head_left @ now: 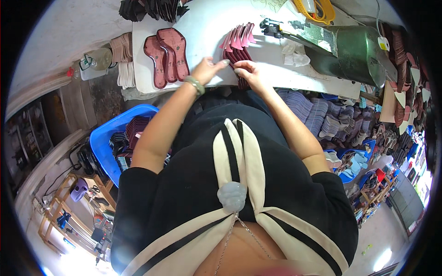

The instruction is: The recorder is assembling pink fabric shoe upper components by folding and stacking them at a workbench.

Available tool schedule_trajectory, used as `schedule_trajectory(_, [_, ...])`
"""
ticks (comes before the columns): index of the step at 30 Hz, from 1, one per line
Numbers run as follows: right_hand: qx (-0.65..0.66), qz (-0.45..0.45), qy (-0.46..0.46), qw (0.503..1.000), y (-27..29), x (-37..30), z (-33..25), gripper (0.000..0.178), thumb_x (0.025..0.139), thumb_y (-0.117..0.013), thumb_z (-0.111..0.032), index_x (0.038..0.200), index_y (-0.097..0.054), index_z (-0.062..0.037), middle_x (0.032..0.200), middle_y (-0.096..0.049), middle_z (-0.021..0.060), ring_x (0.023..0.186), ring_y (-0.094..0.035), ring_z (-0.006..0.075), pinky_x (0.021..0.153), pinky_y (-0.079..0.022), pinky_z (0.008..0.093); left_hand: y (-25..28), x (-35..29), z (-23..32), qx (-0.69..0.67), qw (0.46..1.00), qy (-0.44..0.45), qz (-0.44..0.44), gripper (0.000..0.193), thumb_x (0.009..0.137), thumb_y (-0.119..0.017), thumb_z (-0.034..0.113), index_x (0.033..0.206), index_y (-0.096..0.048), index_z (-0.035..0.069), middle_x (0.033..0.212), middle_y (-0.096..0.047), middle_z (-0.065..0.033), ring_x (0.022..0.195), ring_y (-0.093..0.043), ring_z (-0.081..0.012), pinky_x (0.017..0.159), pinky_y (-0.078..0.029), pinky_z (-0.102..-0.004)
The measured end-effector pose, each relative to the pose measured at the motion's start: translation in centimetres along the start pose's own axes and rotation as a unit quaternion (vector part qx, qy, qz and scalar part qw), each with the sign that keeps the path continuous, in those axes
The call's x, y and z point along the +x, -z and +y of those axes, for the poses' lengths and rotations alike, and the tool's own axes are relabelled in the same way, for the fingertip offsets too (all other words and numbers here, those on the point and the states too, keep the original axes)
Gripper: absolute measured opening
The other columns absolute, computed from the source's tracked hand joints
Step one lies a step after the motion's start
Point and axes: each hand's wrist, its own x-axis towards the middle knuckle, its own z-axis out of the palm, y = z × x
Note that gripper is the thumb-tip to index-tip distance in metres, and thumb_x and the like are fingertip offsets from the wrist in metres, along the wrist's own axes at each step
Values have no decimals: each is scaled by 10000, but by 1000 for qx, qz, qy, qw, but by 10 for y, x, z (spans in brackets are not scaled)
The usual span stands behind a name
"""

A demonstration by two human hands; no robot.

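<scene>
On the worktop, the fanned maroon shoe-piece stack points lengthwise away from the body, between the curved left hand and the nearer, narrowed right hand; whether either grips, I cannot tell.

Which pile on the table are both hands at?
The pink-tipped maroon pile, between left hand and right hand; the rounded maroon pieces and black pieces lie farther left.

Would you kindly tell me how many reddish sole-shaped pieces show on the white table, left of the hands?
3 show, overlapping, left of the left hand: a left piece, a partly covered middle piece and a right piece. More may be hidden underneath.
</scene>
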Motion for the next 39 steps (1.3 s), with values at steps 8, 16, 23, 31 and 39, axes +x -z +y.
schedule_trajectory(8, [-75, 34, 57, 995, 0, -8, -23, 371, 748, -719, -163, 1066, -599, -13, 947, -646, 105, 885, -625, 198, 778, -491, 303, -27, -17, 28, -286, 958, -21, -12, 700, 742, -752, 129, 1238, -314, -99, 947, -620, -116, 773, -587, -128, 688, -473, -253])
schedule_trajectory(16, [-234, 42, 131, 963, -19, 11, -46, 588, 654, -791, -242, 1154, -538, -63, 1013, -538, 157, 923, -572, 303, 783, -479, 368, -4, -10, 38, -272, 955, -96, 64, 729, 762, -723, 116, 1303, -281, -88, 1090, -574, -145, 941, -580, -148, 834, -469, -266])
schedule_trajectory(23, [-265, 101, 150, 947, -1, 20, -17, 590, 614, -827, -235, 1117, -553, -92, 975, -510, 129, 876, -549, 260, 761, -482, 352, -1, -11, 54, -346, 934, -72, -59, 699, 771, -682, 71, 1337, -279, -4, 1080, -576, -134, 943, -593, -147, 835, -492, -307])
schedule_trajectory(31, [-222, 91, 110, 965, 12, 23, -15, 533, 631, -823, -238, 1051, -556, -46, 933, -513, 106, 842, -538, 221, 764, -467, 322, 3, 0, 36, -417, 893, -78, -150, 563, 830, -556, 106, 1342, -324, 70, 1016, -595, -134, 927, -618, -240, 782, -515, -320])
schedule_trajectory(39, [-75, 138, 99, 983, 14, 2, -35, 379, 756, -742, -200, 1012, -541, -6, 808, -564, 52, 740, -548, 136, 666, -462, 262, 24, -58, 87, -197, 946, -258, 10, 967, 770, -660, 38, 1430, 47, 28, 1185, -527, -212, 1051, -575, -285, 926, -437, -351])
